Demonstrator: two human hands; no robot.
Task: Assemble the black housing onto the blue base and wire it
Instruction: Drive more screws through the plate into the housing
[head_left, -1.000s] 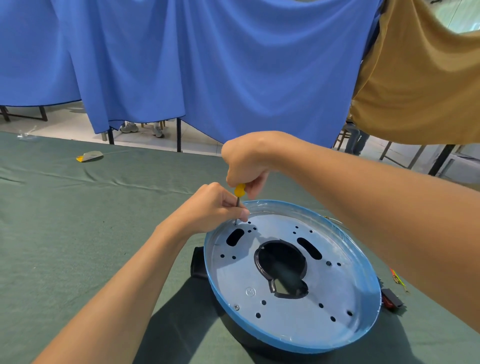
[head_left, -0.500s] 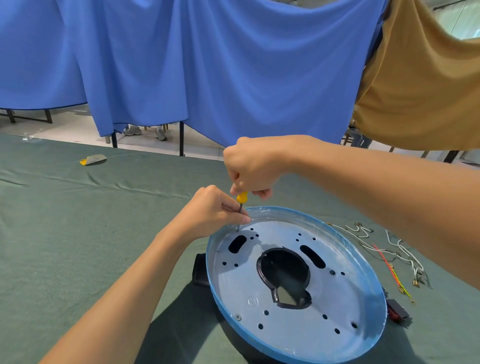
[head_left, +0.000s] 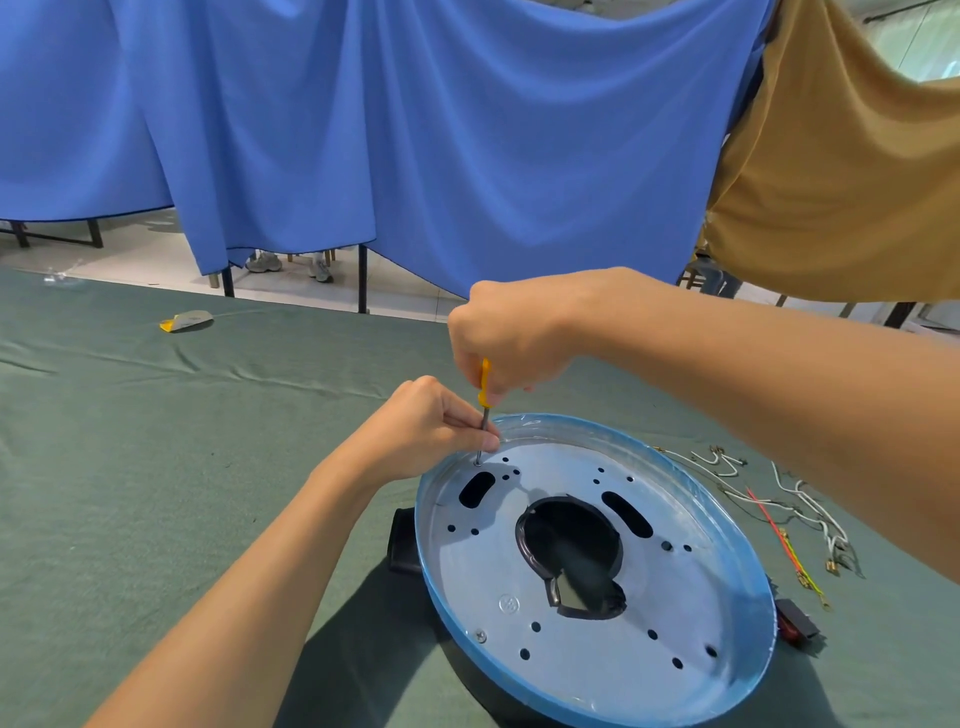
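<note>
We see the right hand (head_left: 511, 332) reaching in from the right. Its fingers are curled tightly round the yellow handle of a small screwdriver (head_left: 484, 387), gripping it from above, with the handle's lower end showing below the fist. The screwdriver stands nearly upright.

The left hand (head_left: 426, 426) comes from the lower left. Its thumb and forefinger are closed in a pinch on the thin metal shaft just above the tip, and the other fingers are folded into the palm. We cannot tell whether the pinch also touches a screw at the tip.

The tip sits at a small hole at the far left of the blue base (head_left: 675, 613), just inside the rim and beside an oblong slot. The base lies in front of us on the green cloth (head_left: 156, 467), a round pan with a blue rim and a pale metal floor full of holes, tilted a little towards us.

The black housing (head_left: 402, 540) lies under it. We see it as a dark stub at the left edge and through the large middle opening. One screw (head_left: 480, 635) sits in the floor near the front rim.

To the right of the base a bundle of loose wires (head_left: 800, 509) lies on the cloth, with a small black and red switch (head_left: 795, 626) nearer the rim.
</note>
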